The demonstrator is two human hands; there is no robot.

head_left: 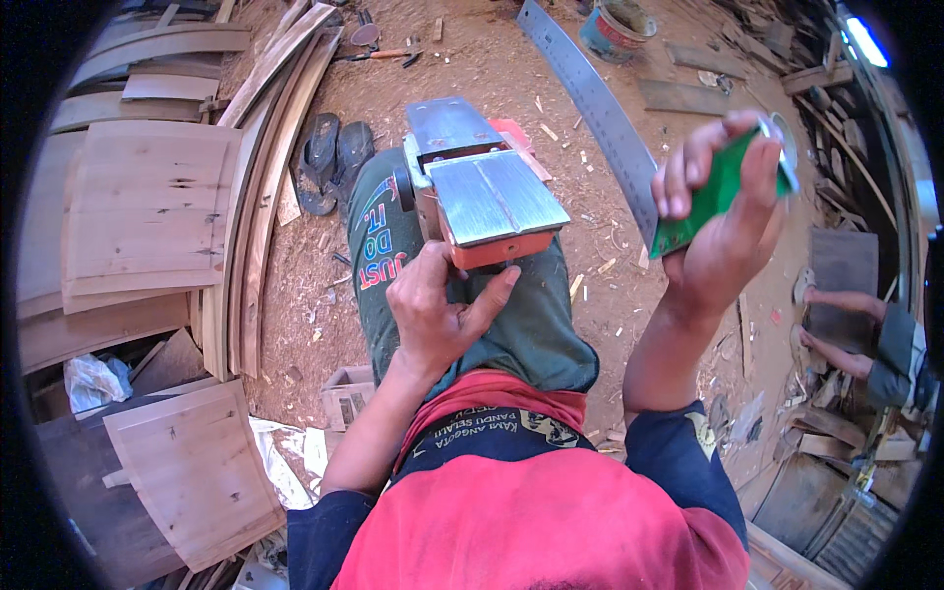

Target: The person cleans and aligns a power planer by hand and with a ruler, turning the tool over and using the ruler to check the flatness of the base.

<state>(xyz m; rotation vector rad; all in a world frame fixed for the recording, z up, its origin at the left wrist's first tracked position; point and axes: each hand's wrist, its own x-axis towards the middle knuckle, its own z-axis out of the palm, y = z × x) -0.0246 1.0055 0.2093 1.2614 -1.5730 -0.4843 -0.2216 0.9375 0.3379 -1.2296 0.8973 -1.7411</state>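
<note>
An electric hand planer [500,197] with an orange body lies upside down on my lap, its metal sole plates facing up. My left hand [433,305] is closed around its near end, thumb and fingers at the underside below the orange edge. Raised to the right of the planer, my right hand [723,221] grips a try square by its green handle [726,182]. The square's long steel blade [598,113] points up and away to the left, apart from the planer. Part of the planer's body is hidden beneath its plates.
Wooden panels [157,202] and long boards [280,147] are stacked at left. Black sandals [336,155], a hammer [385,55] and a bucket [615,34] are on the shaving-strewn ground ahead. A wooden box [346,395] sits by my left forearm. Another person's legs [846,334] show at right.
</note>
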